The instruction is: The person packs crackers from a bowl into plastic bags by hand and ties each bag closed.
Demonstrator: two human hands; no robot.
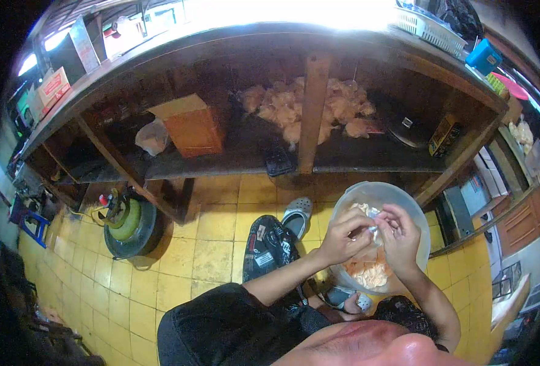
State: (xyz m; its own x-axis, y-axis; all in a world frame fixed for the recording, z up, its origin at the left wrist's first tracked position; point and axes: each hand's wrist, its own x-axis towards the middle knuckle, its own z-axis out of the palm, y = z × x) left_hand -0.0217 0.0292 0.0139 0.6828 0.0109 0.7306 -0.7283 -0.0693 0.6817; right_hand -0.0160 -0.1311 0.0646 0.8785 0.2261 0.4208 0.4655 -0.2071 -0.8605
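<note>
My left hand (347,235) and my right hand (400,236) are close together over a large translucent tub (414,210). The fingers of both are closed in a pinch on a small, thin plastic bag (373,228), mostly hidden by the fingers. Its lower part seems to hang below them, but I cannot make out what it holds. Inside the tub lie pale, cream-coloured food pieces (372,278), with an orange tint in the middle. The exact kind of food is unclear.
Ahead stands a wooden shelf unit (314,113) holding a pile of small filled bags (282,104) and an orange cardboard box (193,129). A green gas cylinder (123,219) sits in a black basin (151,235) at the left. Grey clogs (298,215) are near my legs.
</note>
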